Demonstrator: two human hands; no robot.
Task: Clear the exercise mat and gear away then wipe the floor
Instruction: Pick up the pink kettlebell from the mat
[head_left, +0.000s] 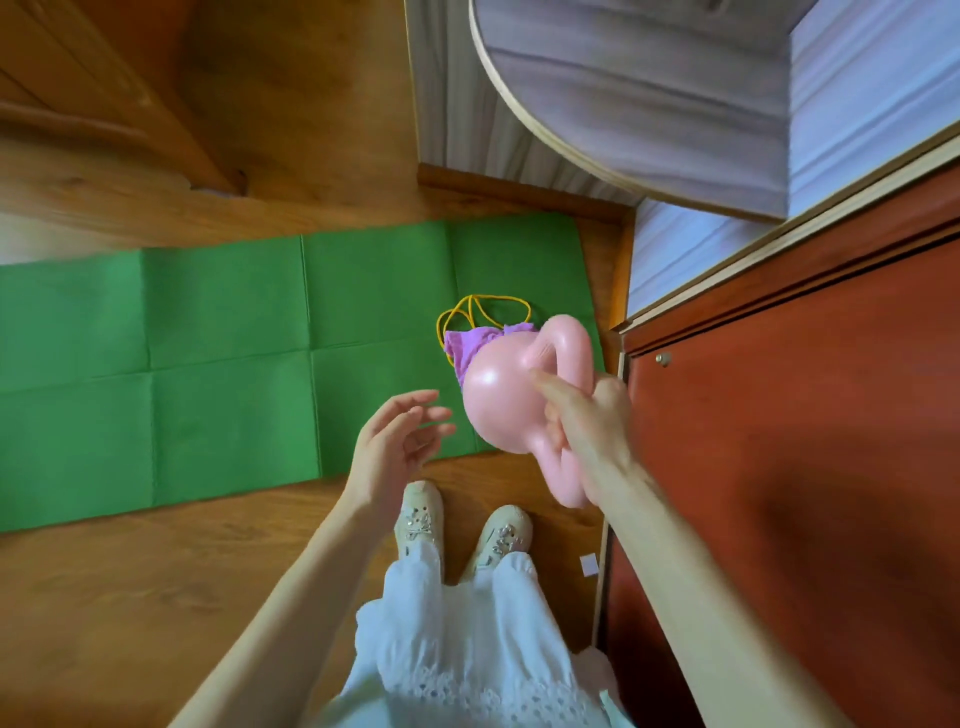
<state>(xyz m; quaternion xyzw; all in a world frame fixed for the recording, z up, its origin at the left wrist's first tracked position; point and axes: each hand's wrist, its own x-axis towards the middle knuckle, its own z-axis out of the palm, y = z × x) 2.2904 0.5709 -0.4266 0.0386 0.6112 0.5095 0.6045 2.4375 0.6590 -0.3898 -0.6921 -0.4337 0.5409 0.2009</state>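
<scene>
Head cam, looking straight down: R hand (597, 415) grips a pink kettlebell-shaped weight (501, 400), fingers curled round it near the handle loop, thumb across the glossy body; weight is up in the air over the right end of the green mat (234, 364), tilted, its handle loops sticking out above and below the hand. Motion blur on that hand, so exact finger placement unclear. L hand (397, 441) is free, fingers relaxed and spread, palm turned toward the weight, near it but not touching, holding nothing. Mat lies flat on the wood floor (156, 597), unfolded, crease lines visible, running left-right in front of the person's feet. On the mat's right end, partly hidden behind the weight: purple cloth (475, 345) w/ a yellow cord (483, 309) looped on and beside it; cord touches the cloth. Person stands just off the mat's near edge, light shoes (418, 514) on bare floor, white skirt (467, 649) below. Red-brown cabinet (779, 467) along the right, small knob on its door. Grey woodgrain round tabletop (649, 93) overhangs at top right. Small white scrap (588, 565) on floor by the cabinet base.
</scene>
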